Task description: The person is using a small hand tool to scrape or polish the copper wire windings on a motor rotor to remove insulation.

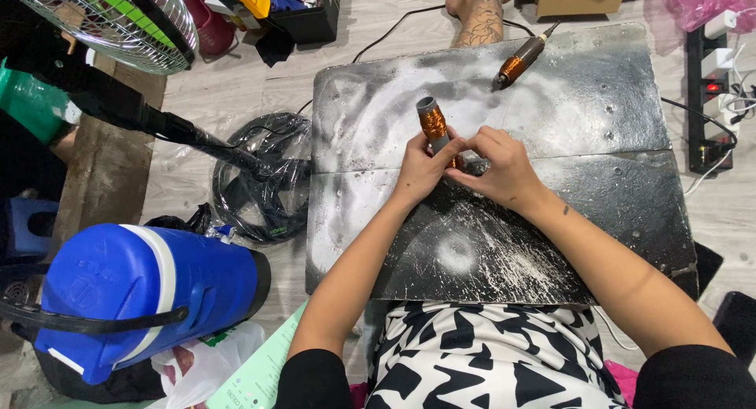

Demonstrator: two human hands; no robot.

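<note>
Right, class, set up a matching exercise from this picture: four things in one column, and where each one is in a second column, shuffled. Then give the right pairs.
Things:
1. copper-coloured cylinder with a grey cap
2. copper-coloured pen-shaped tool
3. blue jug
4. black power strip

Places:
A. on the floor at the right edge of the board
B. held between the left hand and the right hand
C. on the floor at the lower left
D. lying free on the far part of the dusty black board

Pairs: 1-B, 2-D, 3-C, 4-A
</note>
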